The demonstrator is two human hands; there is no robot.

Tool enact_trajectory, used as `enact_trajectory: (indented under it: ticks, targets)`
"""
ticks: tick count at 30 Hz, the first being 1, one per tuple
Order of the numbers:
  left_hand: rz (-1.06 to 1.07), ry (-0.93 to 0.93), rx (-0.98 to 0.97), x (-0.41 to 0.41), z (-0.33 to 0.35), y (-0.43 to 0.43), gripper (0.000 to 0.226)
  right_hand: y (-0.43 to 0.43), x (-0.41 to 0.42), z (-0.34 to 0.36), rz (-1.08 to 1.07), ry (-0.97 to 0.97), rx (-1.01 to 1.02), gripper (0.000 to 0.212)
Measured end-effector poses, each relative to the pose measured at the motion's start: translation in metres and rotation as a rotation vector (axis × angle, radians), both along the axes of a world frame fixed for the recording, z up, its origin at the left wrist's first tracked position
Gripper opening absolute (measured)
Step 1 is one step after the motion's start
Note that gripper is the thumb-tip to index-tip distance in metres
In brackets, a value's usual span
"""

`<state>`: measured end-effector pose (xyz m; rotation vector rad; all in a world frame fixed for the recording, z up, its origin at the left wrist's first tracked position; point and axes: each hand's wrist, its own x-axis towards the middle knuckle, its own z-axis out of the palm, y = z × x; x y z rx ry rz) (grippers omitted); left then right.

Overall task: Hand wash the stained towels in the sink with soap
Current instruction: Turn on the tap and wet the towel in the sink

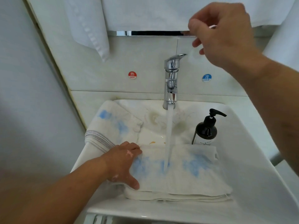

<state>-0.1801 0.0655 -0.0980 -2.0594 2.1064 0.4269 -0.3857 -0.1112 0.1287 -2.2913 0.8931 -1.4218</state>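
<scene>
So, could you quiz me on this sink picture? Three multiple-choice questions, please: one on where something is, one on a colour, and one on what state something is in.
1. Where does the black pump bottle stand?
A. on a wall shelf
B. inside the white sink, at its right
C. on the floor

2. What colour are the large stains on the folded white towel at the front?
A. blue
B. green
C. black

3. The chrome tap is:
A. shut off and dry
B. running in a full stream
C. covered by a towel

Answers:
1 B: its base sits in the basin, just behind the towel.
2 A: pale blue patches spread across its top.
3 B: a solid stream of water falls from the spout onto the towel.
</scene>
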Motion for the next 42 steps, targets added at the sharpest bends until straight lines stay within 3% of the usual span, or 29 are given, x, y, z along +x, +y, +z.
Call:
enact_trajectory:
  ticks: [6, 8, 11, 13, 15, 18, 25, 27, 30, 33, 36, 42]
  targets:
    - [0.006, 0.015, -0.004, 0.0, -0.002, 0.001, 0.114, 0.039, -0.039, -0.049, -0.031, 0.162, -0.032, 0.012]
    - [0.004, 0.031, -0.017, 0.002, -0.003, 0.003, 0.11, 0.054, -0.06, -0.082, -0.049, 0.411, 0.094, 0.02]
    - [0.026, 0.1, -0.033, 0.004, -0.002, 0.001, 0.104, 0.057, -0.094, -0.138, -0.156, 1.057, 0.489, 0.03]
    - [0.056, 0.142, -0.085, 0.006, -0.003, -0.001, 0.086, 0.051, -0.11, -0.169, -0.211, 1.246, 0.664, 0.044]
    - [0.085, 0.13, -0.201, 0.008, -0.003, -0.004, 0.066, 0.043, -0.113, -0.187, -0.229, 1.208, 0.693, 0.039]
    - [0.173, -0.054, -0.284, 0.007, 0.002, -0.004, 0.053, 0.035, -0.109, -0.2, -0.188, 1.105, 0.708, 0.031]
    - [0.261, -0.265, -0.146, 0.004, 0.003, -0.002, 0.027, 0.043, -0.102, -0.205, -0.082, 0.981, 0.707, 0.016]
    - [0.263, -0.223, -0.155, 0.003, 0.005, -0.003, 0.022, 0.051, -0.106, -0.193, -0.011, 0.739, 0.832, 0.013]
    - [0.373, 0.012, -0.165, 0.0, 0.014, -0.001, 0.017, 0.067, -0.116, -0.163, 0.132, 0.12, 1.181, 0.019]
    - [0.586, 0.502, -0.139, -0.013, 0.03, 0.0, 0.018, 0.064, -0.127, -0.14, 0.09, -0.225, 1.224, 0.021]
    - [0.796, 1.002, 0.039, -0.035, 0.039, -0.005, 0.007, 0.056, -0.136, -0.118, -0.022, -0.33, 1.174, 0.023]
    - [0.732, 1.125, 0.307, -0.061, 0.022, -0.028, 0.026, 0.05, -0.151, -0.09, -0.068, -0.249, 1.095, 0.023]
